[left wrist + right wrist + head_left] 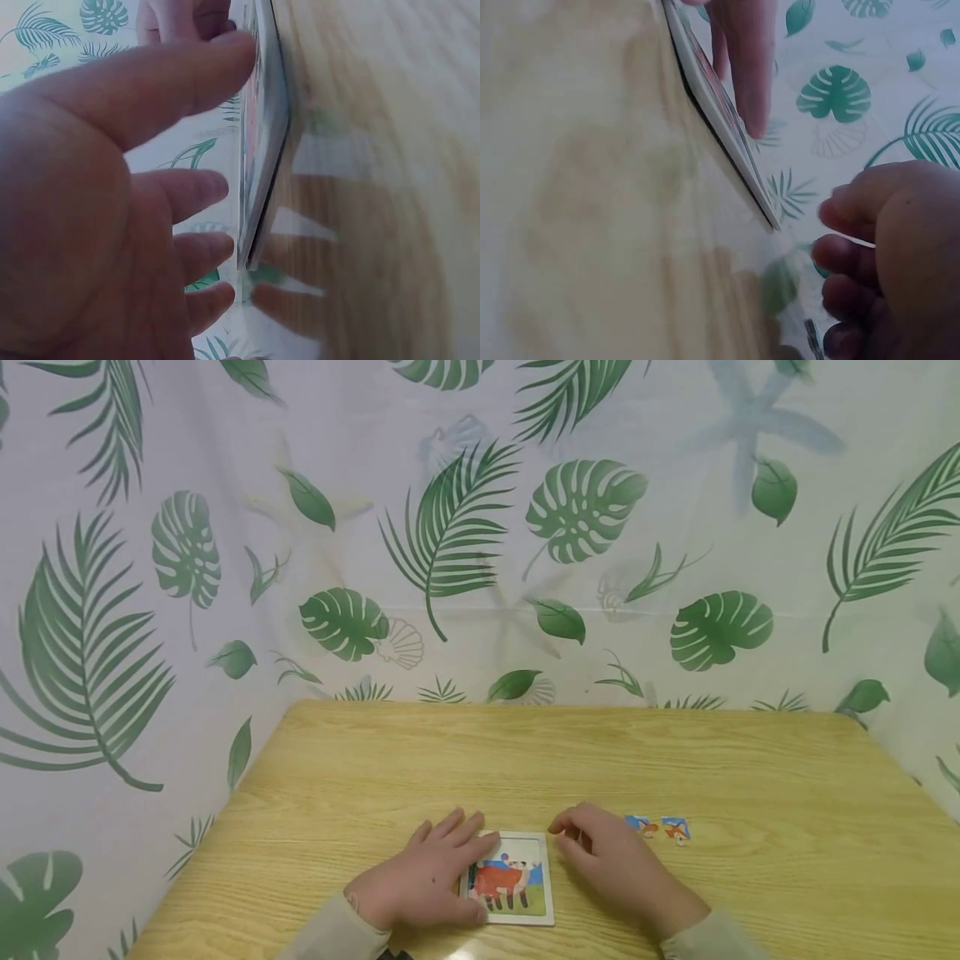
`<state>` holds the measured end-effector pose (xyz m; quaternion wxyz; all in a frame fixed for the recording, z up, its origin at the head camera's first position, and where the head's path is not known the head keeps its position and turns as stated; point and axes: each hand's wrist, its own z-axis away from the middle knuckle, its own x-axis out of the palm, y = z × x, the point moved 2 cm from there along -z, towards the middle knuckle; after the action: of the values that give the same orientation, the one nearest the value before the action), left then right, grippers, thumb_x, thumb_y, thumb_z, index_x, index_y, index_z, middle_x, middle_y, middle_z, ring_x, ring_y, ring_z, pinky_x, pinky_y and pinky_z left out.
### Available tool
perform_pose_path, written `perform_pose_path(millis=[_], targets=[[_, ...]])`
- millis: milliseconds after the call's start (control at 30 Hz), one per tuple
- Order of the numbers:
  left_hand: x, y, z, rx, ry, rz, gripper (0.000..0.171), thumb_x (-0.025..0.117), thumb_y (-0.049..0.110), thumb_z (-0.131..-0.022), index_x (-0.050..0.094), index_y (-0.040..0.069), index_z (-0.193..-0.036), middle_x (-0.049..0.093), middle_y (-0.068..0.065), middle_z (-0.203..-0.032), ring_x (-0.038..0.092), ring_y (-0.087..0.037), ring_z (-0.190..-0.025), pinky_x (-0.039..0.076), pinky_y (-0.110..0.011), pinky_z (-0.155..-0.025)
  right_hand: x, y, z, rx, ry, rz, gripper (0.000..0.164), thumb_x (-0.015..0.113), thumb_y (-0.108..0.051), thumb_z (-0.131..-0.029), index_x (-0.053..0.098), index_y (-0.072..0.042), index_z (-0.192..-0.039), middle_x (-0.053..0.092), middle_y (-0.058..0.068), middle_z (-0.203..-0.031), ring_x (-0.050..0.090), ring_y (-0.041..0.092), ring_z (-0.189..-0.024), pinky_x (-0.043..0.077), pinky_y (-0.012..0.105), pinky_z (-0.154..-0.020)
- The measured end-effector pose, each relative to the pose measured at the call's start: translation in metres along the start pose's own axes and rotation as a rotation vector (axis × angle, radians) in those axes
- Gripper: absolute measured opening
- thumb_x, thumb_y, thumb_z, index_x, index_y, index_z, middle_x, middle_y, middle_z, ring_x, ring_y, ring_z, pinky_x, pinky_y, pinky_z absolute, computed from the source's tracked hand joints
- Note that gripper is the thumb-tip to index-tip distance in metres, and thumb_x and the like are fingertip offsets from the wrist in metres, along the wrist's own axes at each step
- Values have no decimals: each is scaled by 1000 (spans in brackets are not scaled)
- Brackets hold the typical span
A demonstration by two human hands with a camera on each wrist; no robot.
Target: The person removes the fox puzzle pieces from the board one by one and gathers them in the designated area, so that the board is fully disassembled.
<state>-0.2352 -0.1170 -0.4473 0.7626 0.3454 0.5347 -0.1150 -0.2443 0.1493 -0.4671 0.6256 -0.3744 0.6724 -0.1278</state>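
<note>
A small square puzzle tray [550,885] with a pale frame lies on the table. Its picture [501,883] shows a reddish animal with dark legs on green and blue; along the top is a bare pale strip. My left hand [431,877] rests over the tray's left side, fingers spread and thumb at the lower edge. Just right of the tray is my right hand [611,860], fingers loosely curled and nothing visible in them. In the right wrist view, these curled fingers [846,296] are apart from the tray's edge [727,142].
Two loose puzzle pieces, one [676,830] fully in sight and another [642,825] beside my right hand, lie on the wooden table [360,760]. A leaf-patterned white cloth [480,668] hangs behind the table and along its sides.
</note>
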Motion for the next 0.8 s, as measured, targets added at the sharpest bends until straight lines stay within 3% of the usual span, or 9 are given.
perform_pose_path(millis=[200,433,800], targets=[[1,-1,0,24,-28,-3,84,73,54,-87,37,31,-158,21,-1,-167,9,-29,-154,14,-66,-115,10,-8,4,-47,-113,46,9,71,-27,-96,69,-27,-104,54,-17,-82,51,4,-74,45,27,-70],[3,-3,0,41,-36,-4,74,73,54,-87,42,43,-154,20,-4,-167,10,-30,-154,14,-67,-115,10,-14,2,-63,-174,85,11,74,-31,-92,69,-27,-101,52,-14,-85,49,5,-77,42,28,-69],[2,-2,1,55,-27,-26,72,72,54,-88,44,43,-153,22,-4,-167,12,-31,-154,15,-68,-114,13,-21,5,-75,-241,108,20,78,-34,-89,67,-23,-100,49,-11,-82,47,6,-73,40,28,-65]])
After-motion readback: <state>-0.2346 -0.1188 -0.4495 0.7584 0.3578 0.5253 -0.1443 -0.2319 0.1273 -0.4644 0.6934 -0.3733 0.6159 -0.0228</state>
